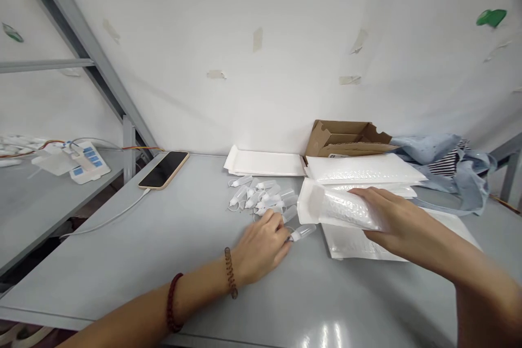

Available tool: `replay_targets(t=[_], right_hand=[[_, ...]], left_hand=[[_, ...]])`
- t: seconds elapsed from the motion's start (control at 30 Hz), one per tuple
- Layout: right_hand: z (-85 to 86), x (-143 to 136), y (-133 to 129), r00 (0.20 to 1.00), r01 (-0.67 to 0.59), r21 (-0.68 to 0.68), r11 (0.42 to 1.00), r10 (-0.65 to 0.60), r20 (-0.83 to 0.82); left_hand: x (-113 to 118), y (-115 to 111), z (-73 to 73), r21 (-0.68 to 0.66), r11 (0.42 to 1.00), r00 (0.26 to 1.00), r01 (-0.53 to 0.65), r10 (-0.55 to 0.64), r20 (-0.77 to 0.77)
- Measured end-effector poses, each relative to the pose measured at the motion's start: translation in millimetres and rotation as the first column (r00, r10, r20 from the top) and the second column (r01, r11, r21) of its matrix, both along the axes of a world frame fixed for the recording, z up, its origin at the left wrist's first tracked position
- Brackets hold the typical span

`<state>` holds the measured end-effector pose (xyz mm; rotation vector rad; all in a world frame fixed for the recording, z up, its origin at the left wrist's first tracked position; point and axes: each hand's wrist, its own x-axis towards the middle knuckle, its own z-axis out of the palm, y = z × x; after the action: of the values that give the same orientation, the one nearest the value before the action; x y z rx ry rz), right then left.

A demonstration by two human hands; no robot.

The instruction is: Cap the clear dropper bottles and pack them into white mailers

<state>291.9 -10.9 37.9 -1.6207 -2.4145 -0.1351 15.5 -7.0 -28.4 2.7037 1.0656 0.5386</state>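
Note:
My left hand [263, 244] is at the front of a pile of small clear plastic squeeze bottles [263, 196] with white caps. Its curled fingers close on the cap end of one squeeze bottle [305, 231]; part of the grip is hidden. To the right, my right hand [393, 217] grips a white bubble mailer [346, 207], held above the table and tilted, its flap end towards the bottles. Under and behind that hand lie more white bubble mailers [367, 168], some stacked, and another mailer [359, 242] flat on the table.
A single flat white mailer [269, 163] lies against the wall. Behind the stack stands an open cardboard box [346, 138], beside crumpled light-blue cloth [432, 152]. At left, a phone [163, 169] with a white cable [110, 225] rests on the grey table [171, 239]. A metal frame [93, 49] rises beyond.

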Motion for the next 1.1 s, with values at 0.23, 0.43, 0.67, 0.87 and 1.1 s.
replay_targets(t=[0.23,0.43,0.67,0.87,1.1], right_hand=[[-8.7,1,2,0.999,-0.023,-0.148,0.989,0.019,-0.025],[-6.2,-5,-6,0.996,-0.076,-0.181,0.981,0.067,-0.054],[-5.1,-75,-17,0.988,-0.144,-0.213,0.966,0.152,0.021],[-8.9,-92,-20,0.968,-0.246,-0.216,0.945,0.226,-0.113],[-13.7,-80,-11,0.985,-0.155,-0.167,0.974,0.139,-0.106]], left_hand=[[-11,10,15.2,-0.208,0.965,0.966,0.163,-0.113,0.233],[-40,22,49.8,-0.472,0.867,0.937,0.161,0.016,0.348],[-21,6,28.6,-0.061,0.990,0.958,0.129,-0.109,0.264],[-26,3,42.8,-0.264,0.910,0.878,0.319,-0.179,0.444],[-66,43,46.3,-0.227,0.855,0.850,-0.466,0.504,0.154]])
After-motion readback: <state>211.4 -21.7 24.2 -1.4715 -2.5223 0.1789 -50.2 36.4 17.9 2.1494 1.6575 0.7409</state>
